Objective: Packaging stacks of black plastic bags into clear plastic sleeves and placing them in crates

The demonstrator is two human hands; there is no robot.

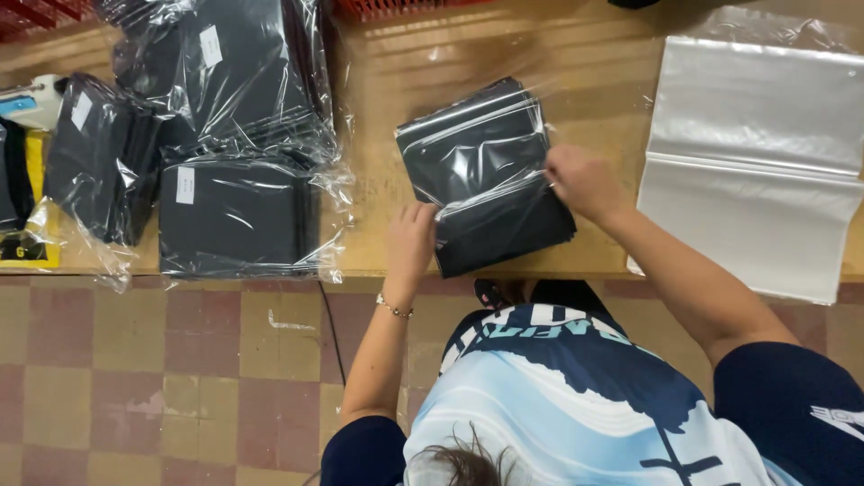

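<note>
A folded black garment in a clear plastic bag (pixel 481 171) lies on the wooden table (pixel 405 99) in front of me. My left hand (pixel 409 241) presses on the bag's near left edge, by the open flap. At the bag's right edge my right hand (pixel 580 180) pinches the plastic. The flap of the bag lies across the garment between the two hands.
Several bagged black garments (pixel 229 211) are stacked at the table's left, some with white labels. A pile of flat clear plastic bags (pixel 751 162) lies at the right. A yellow and black object (pixel 27 243) sits at the far left edge. Checkered floor tiles (pixel 180 378) show below.
</note>
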